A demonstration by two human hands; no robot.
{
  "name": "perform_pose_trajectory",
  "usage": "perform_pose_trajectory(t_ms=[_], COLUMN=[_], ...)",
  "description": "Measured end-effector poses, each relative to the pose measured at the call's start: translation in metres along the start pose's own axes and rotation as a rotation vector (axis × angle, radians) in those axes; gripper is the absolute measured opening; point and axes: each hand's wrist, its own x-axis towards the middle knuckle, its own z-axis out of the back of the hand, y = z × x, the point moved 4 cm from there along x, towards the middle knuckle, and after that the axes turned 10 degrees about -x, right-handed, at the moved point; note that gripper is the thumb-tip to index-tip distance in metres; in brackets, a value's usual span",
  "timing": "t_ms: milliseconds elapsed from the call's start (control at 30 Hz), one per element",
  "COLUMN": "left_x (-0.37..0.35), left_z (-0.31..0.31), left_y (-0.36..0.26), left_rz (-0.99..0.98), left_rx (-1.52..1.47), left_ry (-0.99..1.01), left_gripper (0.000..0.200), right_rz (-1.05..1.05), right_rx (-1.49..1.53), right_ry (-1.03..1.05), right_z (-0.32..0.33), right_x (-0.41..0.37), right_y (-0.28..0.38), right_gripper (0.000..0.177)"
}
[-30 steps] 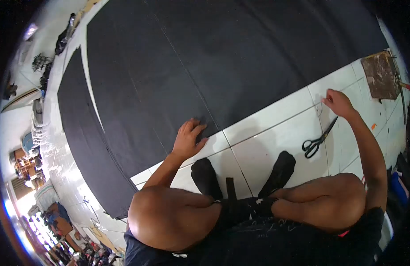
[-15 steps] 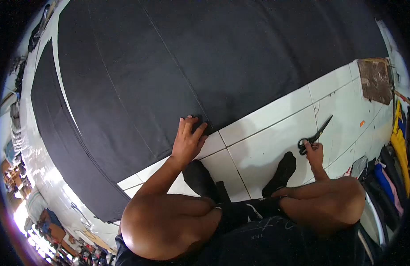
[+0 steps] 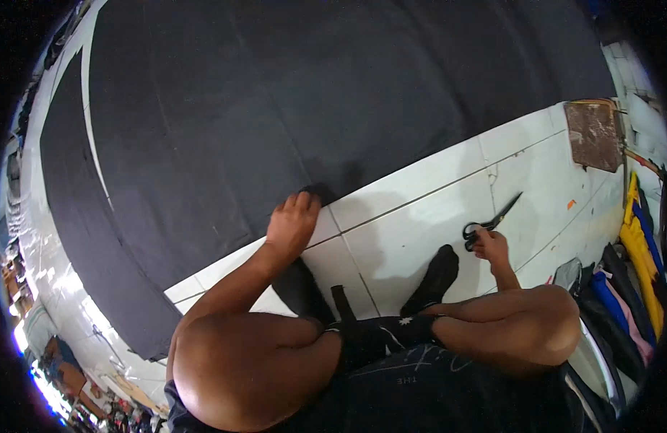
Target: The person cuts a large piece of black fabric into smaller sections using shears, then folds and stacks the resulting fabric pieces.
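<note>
A large sheet of black fabric [image 3: 391,94] covers most of the tiled floor in front of me. At its near edge, my left hand [image 3: 293,222] has its fingers curled closed on the cloth, which bunches slightly beside the fingertips. My right hand [image 3: 494,249] is closed around the handles of black scissors [image 3: 504,212], over bare tiles to the right of the cloth. The blades point up and to the right, away from the fabric. Chalk-like lines run faintly across the cloth.
White floor tiles [image 3: 413,216] lie between the fabric and my feet. A narrower black fabric strip [image 3: 73,187] lies at the left. On the right are a worn brown board [image 3: 593,136] and piled garments [image 3: 640,238]. Assorted clutter [image 3: 73,368] fills the lower left.
My left fingers, spread flat on the cloth before, have curled in at its edge, and a bit of fabric has bunched up there. The scissors stay in my right hand. The whole view has shifted slightly.
</note>
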Motion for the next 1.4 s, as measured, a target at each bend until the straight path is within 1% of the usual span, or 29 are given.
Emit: perform_pose_trajectory(t_ms=[67,167,267,300,333,400,433,467,533,567,600,667,700,733,767,833,867,900,933,967,1000,1033,1067,1133,1167,1233,1333,1367,1400], left_x=[0.002,0.002,0.007,0.006,0.005,0.008,0.009,0.006,0.006,0.005,0.002,-0.001,-0.001,-0.002,-0.001,-0.006,-0.008,-0.01,-0.016,-0.018,-0.02,-0.021,-0.019,-0.023,-0.021,-0.017,-0.016,-0.018,-0.02], left_z=[-0.001,-0.005,-0.007,-0.007,-0.008,-0.009,-0.009,-0.012,-0.015,-0.007,0.0,0.0,-0.001,-0.003,-0.008,-0.015,-0.015,-0.019,-0.025,-0.034,-0.025,-0.033,-0.033,-0.023,-0.018,-0.016,-0.013,-0.012,-0.014], left_y=[0.002,0.003,0.005,0.006,0.007,0.009,0.011,0.012,0.008,0.0,-0.005,-0.009,-0.009,-0.009,-0.008,-0.001,0.001,0.003,0.007,0.012,0.006,0.009,0.008,0.006,0.003,0.003,0.0,0.001,0.003], left_rz=[-0.045,-0.047,-0.043,-0.04,-0.025,-0.009,-0.022,-0.039,0.007,0.018,0.035,0.02,0.025,0.038,0.058,0.133,0.08,0.046,0.031,-0.023,0.006,0.076,0.044,0.055,0.028,0.051,0.047,0.047,0.043], left_rx=[0.049,0.053,0.045,0.037,0.042,0.043,0.047,0.037,0.028,0.023,0.025,0.045,0.046,0.049,0.015,-0.04,-0.07,-0.091,-0.1,-0.115,-0.103,-0.132,-0.136,-0.166,-0.155,-0.187,-0.225,-0.237,-0.248], left_ry=[-0.081,-0.083,-0.144,-0.171,-0.166,-0.178,-0.196,-0.217,-0.167,-0.14,-0.112,-0.159,-0.17,-0.167,-0.164,-0.141,-0.205,-0.263,-0.313,-0.428,-0.408,-0.389,-0.461,-0.493,-0.534,-0.541,-0.553,-0.557,-0.556], left_gripper=[0.013,0.015,0.016,0.016,0.016,0.016,0.017,0.017,0.021,0.023,0.024,0.027,0.025,0.024,0.024,0.024,0.025,0.025,0.026,0.03,0.029,0.027,0.026,0.026,0.024,0.02,0.017,0.017,0.016], right_rz=[-0.051,-0.015,-0.023,-0.009,0.016,0.081,0.11,0.124,0.358,0.416,0.463,0.603,0.728,0.747,0.817,0.768,0.766,0.678,0.736,0.737,0.725,0.739,0.759,0.669,0.656,0.6,0.54,0.553,0.558], right_rx=[-0.003,0.027,0.202,0.201,0.219,0.255,0.261,0.14,-0.112,-0.364,-0.619,-0.994,-1.008,-0.96,-0.914,-0.685,-0.574,-0.484,-0.427,-0.375,-0.326,-0.361,-0.397,-0.397,-0.37,-0.314,-0.172,-0.195,-0.214], right_ry=[0.03,-0.028,-0.014,0.072,0.159,0.309,0.364,0.425,0.507,0.469,0.433,0.443,0.264,0.201,0.189,0.289,0.335,0.419,0.473,0.51,0.567,0.578,0.574,0.702,0.752,0.818,0.839,0.808,0.777], right_z=[-0.004,-0.008,-0.013,-0.007,0.001,0.028,0.046,0.068,0.109,0.127,0.136,0.129,0.118,0.099,0.074,0.011,-0.018,-0.049,-0.075,-0.097,-0.119,-0.132,-0.139,-0.16,-0.164,-0.17,-0.184,-0.187,-0.191], right_x=[-0.01,-0.001,0.01,0.01,0.008,-0.009,-0.019,-0.026,-0.026,-0.033,-0.042,-0.055,-0.062,-0.067,-0.082,-0.086,-0.099,-0.107,-0.118,-0.127,-0.14,-0.155,-0.166,-0.175,-0.173,-0.171,-0.159,-0.16,-0.161], right_y=[0.009,0.0,-0.023,-0.028,-0.032,-0.019,-0.011,0.002,0.019,0.04,0.068,0.118,0.133,0.146,0.161,0.158,0.159,0.149,0.139,0.127,0.11,0.099,0.092,0.064,0.058,0.048,0.034,0.041,0.051], right_gripper=[0.046,0.046,0.039,0.031,0.029,0.026,0.028,0.04,0.044,0.044,0.045,0.047,0.056,0.064,0.06,0.057,0.063,0.062,0.058,0.056,0.053,0.05,0.048,0.048,0.047,0.046,0.041,0.038,0.038])
